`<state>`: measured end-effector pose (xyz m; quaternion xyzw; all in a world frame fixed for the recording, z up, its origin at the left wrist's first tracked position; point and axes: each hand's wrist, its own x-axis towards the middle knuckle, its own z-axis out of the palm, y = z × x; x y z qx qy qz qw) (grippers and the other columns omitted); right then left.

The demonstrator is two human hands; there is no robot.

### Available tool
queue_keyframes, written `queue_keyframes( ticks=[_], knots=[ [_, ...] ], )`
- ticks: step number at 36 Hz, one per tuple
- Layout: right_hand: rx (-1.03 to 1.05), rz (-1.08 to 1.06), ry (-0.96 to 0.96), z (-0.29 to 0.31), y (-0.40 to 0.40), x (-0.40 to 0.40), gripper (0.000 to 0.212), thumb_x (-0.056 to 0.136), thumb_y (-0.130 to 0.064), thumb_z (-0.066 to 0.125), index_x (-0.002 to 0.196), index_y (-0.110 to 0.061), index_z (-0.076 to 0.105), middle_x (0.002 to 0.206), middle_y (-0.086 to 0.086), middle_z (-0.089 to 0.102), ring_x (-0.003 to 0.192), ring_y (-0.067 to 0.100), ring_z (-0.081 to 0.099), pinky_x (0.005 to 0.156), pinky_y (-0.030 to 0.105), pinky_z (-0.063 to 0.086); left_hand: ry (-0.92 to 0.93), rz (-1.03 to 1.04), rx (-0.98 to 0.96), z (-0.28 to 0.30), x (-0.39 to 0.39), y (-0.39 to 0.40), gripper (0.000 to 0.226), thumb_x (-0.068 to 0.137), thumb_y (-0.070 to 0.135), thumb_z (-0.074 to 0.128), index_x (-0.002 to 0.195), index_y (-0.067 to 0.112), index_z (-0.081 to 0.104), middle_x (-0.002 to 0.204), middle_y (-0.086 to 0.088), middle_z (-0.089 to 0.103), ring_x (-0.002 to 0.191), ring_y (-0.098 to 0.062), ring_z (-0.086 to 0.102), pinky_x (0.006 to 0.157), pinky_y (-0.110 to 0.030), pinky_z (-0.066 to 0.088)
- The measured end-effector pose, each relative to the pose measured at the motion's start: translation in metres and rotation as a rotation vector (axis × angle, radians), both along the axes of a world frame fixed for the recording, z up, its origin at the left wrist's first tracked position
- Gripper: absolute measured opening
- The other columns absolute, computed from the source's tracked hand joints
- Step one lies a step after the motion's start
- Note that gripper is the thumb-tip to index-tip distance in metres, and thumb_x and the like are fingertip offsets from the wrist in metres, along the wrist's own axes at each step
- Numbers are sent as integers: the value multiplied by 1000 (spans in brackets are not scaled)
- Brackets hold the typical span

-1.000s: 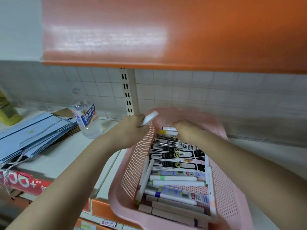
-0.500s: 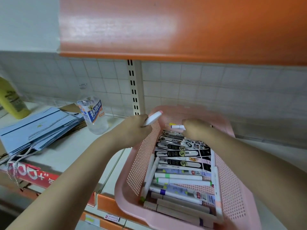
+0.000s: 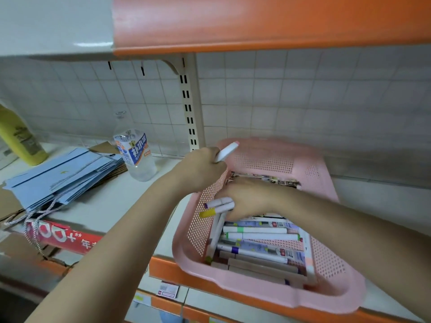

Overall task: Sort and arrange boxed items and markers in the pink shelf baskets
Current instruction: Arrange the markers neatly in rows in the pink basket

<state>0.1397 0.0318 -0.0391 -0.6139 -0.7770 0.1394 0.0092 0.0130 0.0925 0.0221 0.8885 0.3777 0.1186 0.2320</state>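
From the head camera I see a pink perforated plastic basket (image 3: 263,159) sitting on the white shelf board (image 3: 112,206), its near rim overhanging the orange shelf edge (image 3: 163,271). My left hand (image 3: 200,169) hovers above the basket's far-left corner, fingers curled round a white marker with a pink cap (image 3: 226,151) that tilts up and to the right. My right hand (image 3: 249,197) is down inside the basket, gripping two white markers (image 3: 220,205), one purple-tipped, one with a yellow cap, their ends pointing left toward the basket wall. Near of that hand lie loose markers and flat boxed items (image 3: 258,243), mostly laid across the basket. To the left on the shelf stand a clear plastic bottle with a blue label (image 3: 136,155), a stack of folded blue paper bags (image 3: 63,176) and a yellow bottle (image 3: 21,138) at the far left.
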Motion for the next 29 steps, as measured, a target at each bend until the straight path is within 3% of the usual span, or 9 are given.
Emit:
queue_keyframes(
  ticks=[3, 7, 10, 13, 16, 21, 24, 26, 29],
  knots=[
    [-55, 61, -43, 0, -7, -16, 10, 76, -21, 65, 73, -18, 57, 62, -3, 53, 58, 14, 46, 52, 29, 39, -9, -19, 1, -1, 0, -3, 14, 93, 18, 45, 88, 6, 50, 66, -2, 48, 50, -17, 44, 47, -27, 37],
    [4, 121, -132, -6, -13, -30, 16, 79, -18, 62, 71, -22, 50, 69, -4, 54, 60, 14, 45, 50, 27, 29, -15, -49, 6, 0, 0, -9, 19, 94, 18, 46, 95, 0, 53, 68, -2, 47, 49, -15, 42, 48, -28, 36],
    [114, 170, -206, -13, -14, -32, 7, 83, -26, 62, 86, -21, 59, 88, 0, 59, 76, 21, 54, 56, 28, 29, -13, -60, 4, 0, 0, -11, 17, 94, 18, 46, 91, 2, 52, 67, -3, 47, 49, -16, 42, 49, -29, 37],
    [206, 182, -254, -11, -18, -31, 22, 85, -37, 63, 97, -19, 62, 98, 0, 56, 80, 20, 53, 56, 28, 26, -18, -60, 6, -1, -1, -11, 17, 93, 18, 47, 89, 2, 51, 67, -3, 48, 51, -17, 42, 51, -31, 38],
    [254, 130, -233, 4, -29, -25, 23, 86, -43, 63, 89, -21, 61, 91, -2, 57, 71, 16, 41, 53, 29, 21, -8, -65, 22, 1, 2, -11, 17, 93, 18, 47, 87, 3, 51, 67, -4, 48, 52, -18, 43, 52, -31, 37],
    [299, -93, -208, 23, -53, -2, 32, 85, -35, 61, 65, -25, 38, 64, -8, 44, 59, 16, 42, 50, 27, 24, -48, -99, -5, 8, 13, -9, 13, 92, 17, 48, 80, 12, 50, 66, -7, 54, 47, -20, 47, 43, -25, 38],
    [257, -230, -141, 37, -71, 13, 9, 85, -32, 58, 80, -27, 52, 63, -9, 41, 66, 20, 49, 51, 28, 31, -78, -139, 17, 14, 24, -11, 17, 93, 18, 48, 77, 14, 48, 68, -9, 56, 45, -20, 49, 43, -27, 40],
    [284, -318, -103, 45, -84, 21, 11, 86, -33, 58, 94, -25, 57, 66, -9, 43, 72, 23, 52, 60, 32, 42, -103, -162, 18, 17, 33, -14, 20, 94, 19, 49, 75, 11, 47, 67, -8, 54, 41, -19, 47, 37, -24, 38],
    [333, -405, -85, 55, -106, 31, 8, 91, -34, 55, 89, -27, 52, 66, -8, 45, 75, 25, 51, 67, 36, 45, -85, -206, 56, 20, 46, -23, 20, 94, 20, 49, 76, 10, 48, 67, -7, 54, 41, -15, 46, 36, -23, 35]
  ],
)
